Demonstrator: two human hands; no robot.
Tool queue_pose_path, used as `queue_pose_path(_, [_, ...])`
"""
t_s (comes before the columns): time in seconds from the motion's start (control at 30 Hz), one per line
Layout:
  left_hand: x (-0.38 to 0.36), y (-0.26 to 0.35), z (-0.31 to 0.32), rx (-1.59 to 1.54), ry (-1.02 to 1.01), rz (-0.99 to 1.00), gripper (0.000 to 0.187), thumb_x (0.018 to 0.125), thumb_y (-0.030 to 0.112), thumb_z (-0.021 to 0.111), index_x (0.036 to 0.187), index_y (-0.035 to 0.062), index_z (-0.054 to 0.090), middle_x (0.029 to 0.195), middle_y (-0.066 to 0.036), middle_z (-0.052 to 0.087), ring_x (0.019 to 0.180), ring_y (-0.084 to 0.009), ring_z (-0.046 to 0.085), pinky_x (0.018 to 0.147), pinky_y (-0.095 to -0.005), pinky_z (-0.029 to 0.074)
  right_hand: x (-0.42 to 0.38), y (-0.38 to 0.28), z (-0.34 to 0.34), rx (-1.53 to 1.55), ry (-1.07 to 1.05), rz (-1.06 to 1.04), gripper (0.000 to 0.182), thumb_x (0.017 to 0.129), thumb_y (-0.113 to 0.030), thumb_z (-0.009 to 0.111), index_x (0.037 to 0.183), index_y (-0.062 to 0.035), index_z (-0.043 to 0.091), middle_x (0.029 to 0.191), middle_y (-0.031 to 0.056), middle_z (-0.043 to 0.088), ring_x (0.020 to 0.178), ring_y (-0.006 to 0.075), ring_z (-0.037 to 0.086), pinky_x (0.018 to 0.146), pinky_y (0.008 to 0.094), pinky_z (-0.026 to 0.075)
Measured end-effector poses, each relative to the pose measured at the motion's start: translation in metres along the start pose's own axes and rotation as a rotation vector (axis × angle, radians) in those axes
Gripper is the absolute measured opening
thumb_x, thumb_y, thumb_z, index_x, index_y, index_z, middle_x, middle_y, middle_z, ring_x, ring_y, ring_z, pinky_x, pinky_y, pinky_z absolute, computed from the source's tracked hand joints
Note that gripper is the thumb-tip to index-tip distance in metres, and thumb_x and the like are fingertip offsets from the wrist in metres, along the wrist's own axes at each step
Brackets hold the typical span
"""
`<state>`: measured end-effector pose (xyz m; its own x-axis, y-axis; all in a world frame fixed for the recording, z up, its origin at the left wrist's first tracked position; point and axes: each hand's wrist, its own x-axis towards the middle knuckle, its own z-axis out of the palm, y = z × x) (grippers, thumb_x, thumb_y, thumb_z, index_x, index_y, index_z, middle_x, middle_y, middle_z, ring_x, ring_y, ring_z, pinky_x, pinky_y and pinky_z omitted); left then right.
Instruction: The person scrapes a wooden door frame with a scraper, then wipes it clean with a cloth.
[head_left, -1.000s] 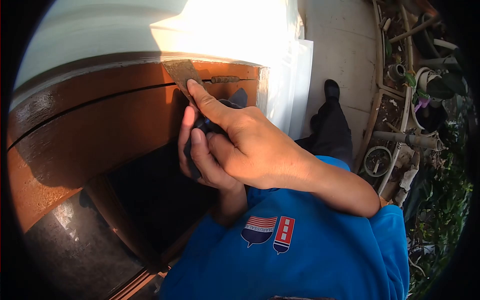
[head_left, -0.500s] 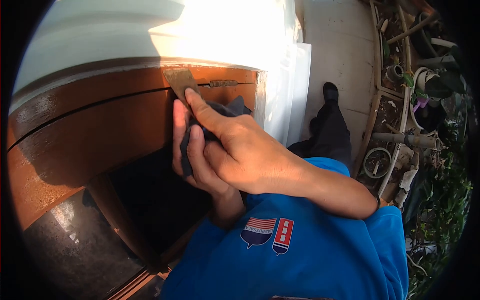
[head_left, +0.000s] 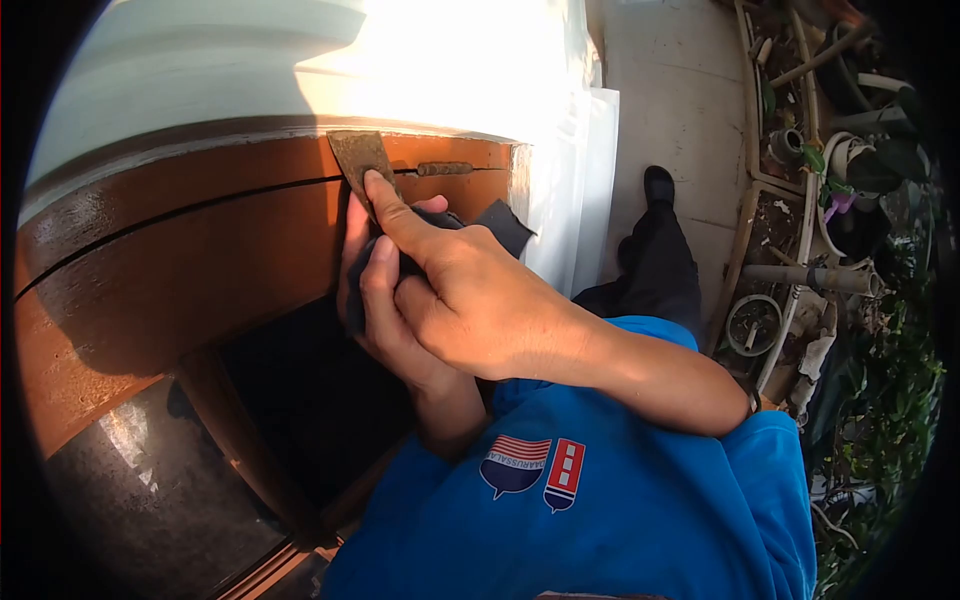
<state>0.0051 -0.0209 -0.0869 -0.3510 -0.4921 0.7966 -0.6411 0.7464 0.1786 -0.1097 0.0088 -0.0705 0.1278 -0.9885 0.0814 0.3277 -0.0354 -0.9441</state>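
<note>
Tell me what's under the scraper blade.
The scraper blade lies flat on the orange-brown wood frame, across its dark seam. The right hand presses it with the forefinger; the covered wood beneath is hidden.

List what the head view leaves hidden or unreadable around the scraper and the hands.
- Scraper: handle hidden by the right hand and dark cloth.
- Left hand: mostly behind the right hand; grip unclear.
- Wooden frame: the glare above washes out the white wall.
- Shirt badge: lettering too small to read.
</note>
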Motion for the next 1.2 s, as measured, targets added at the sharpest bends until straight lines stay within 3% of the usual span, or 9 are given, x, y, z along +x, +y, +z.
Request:
queue_pose_path(0.37, [0.006,0.001,0.003,0.144,0.035,0.161,0.035,0.104,0.018,0.043,0.117,-0.0122,0.054,0.12,-0.03,0.062,0.098,-0.0356,0.07,0.082,-0.0411,0.062,-0.002,0.009,0.002,-0.007,0.038,-0.112,0.072,0.084,0.0,0.043,0.152,0.0081,0.022,0.081,0.0299,0.067,0.074,0.0357,0.071,0.079,0.0365,0.056])
queue_pose_path(0.43, [0.011,-0.001,0.003,0.161,0.046,0.185,0.034,0.104,0.018,0.044,0.117,-0.0122,0.054,0.119,-0.031,0.062,0.097,-0.0354,0.07,0.082,-0.0409,0.062,-0.004,0.005,0.011,-0.067,0.072,-0.203,0.072,0.084,0.001,0.043,0.152,0.0083,0.022,0.086,0.0311,0.067,0.077,0.0362,0.071,0.082,0.0368,0.056])
queue_pose_path(0.6, [0.011,-0.001,-0.002,0.191,0.043,0.216,0.032,0.103,0.016,0.048,0.117,-0.0121,0.054,0.117,-0.031,0.063,0.095,-0.0349,0.071,0.08,-0.0406,0.063,0.002,-0.014,0.002,-0.032,-0.043,-0.066,0.073,0.082,0.003,0.042,0.152,0.0094,0.022,0.1,0.0358,0.066,0.089,0.0389,0.071,0.092,0.0378,0.053])
queue_pose_path(0.73, [0.018,0.004,-0.004,0.239,0.053,0.286,0.031,0.102,0.016,0.05,0.116,-0.012,0.054,0.115,-0.031,0.064,0.093,-0.0346,0.071,0.079,-0.0404,0.063,-0.002,-0.002,0.012,-0.098,0.081,-0.268,0.073,0.082,0.003,0.042,0.151,0.0105,0.021,0.106,0.0373,0.064,0.092,0.0405,0.07,0.093,0.0383,0.053])
queue_pose_path(0.8, [0.023,0.003,-0.012,0.315,0.02,0.347,0.03,0.101,0.014,0.053,0.115,-0.0119,0.053,0.114,-0.03,0.064,0.094,-0.0347,0.071,0.078,-0.0392,0.063,0.001,-0.006,0.011,-0.104,0.055,-0.234,0.072,0.082,0.003,0.042,0.151,0.0112,0.021,0.11,0.0377,0.063,0.094,0.0414,0.07,0.094,0.0387,0.052])
queue_pose_path(0.87, [0.021,-0.004,-0.017,0.279,-0.027,0.318,0.029,0.101,0.014,0.055,0.115,-0.0117,0.054,0.112,-0.029,0.065,0.094,-0.0344,0.071,0.079,-0.0381,0.063,0.004,-0.024,0.0,-0.015,-0.085,-0.025,0.071,0.083,0.003,0.042,0.151,0.0117,0.022,0.115,0.0382,0.061,0.097,0.0428,0.068,0.095,0.0393,0.052])
queue_pose_path(1.03, [0.028,-0.001,-0.006,0.221,0.016,0.28,0.025,0.101,0.011,0.055,0.114,-0.0108,0.054,0.107,-0.026,0.066,0.097,-0.0337,0.071,0.081,-0.0369,0.063,0.001,-0.014,0.007,-0.097,0.01,-0.19,0.071,0.083,0.002,0.042,0.15,0.0129,0.022,0.11,0.0376,0.063,0.09,0.04,0.07,0.089,0.0385,0.054])
queue_pose_path(1.2, [0.027,0.002,-0.011,0.304,0.042,0.315,0.024,0.101,0.01,0.055,0.114,-0.0106,0.054,0.106,-0.025,0.066,0.096,-0.0328,0.071,0.081,-0.0359,0.063,0.003,-0.032,-0.001,-0.013,-0.078,-0.071,0.071,0.083,0.002,0.042,0.15,0.0133,0.022,0.111,0.0375,0.063,0.084,0.037,0.071,0.085,0.0368,0.055])
